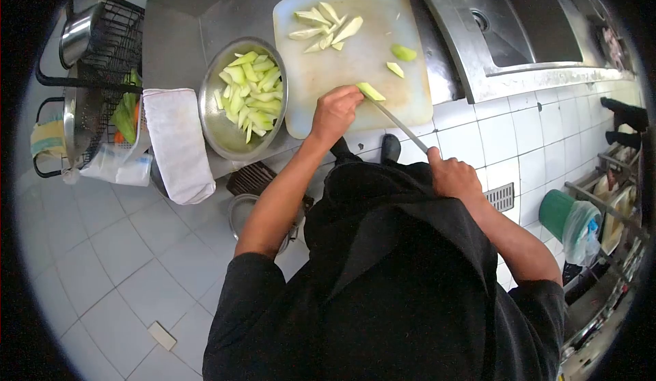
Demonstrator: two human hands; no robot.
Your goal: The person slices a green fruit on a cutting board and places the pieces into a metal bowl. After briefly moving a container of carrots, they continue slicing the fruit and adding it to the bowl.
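Observation:
My right hand (454, 174) is wrapped round the handle of a long knife (403, 126), its blade slanting up to the left over the white cutting board (307, 111). At the blade's tip lies a pale green vegetable piece (371, 92). My left hand (338, 111) pinches this piece at its left end with bent fingers. Several cut pieces (348, 31) lie at the back of the board, and two more, a rounded end (404, 53) and a small slice (395, 70), lie at the right. Left of the board, a metal bowl (204, 111) holds many cut pieces.
A white cloth (179, 145) hangs over the counter's front edge beside the bowl. Black wire racks (89, 80) with a metal pot (80, 36) stand at the far left. A steel sink (523, 71) is at the upper right. A green bucket (557, 211) is farther right.

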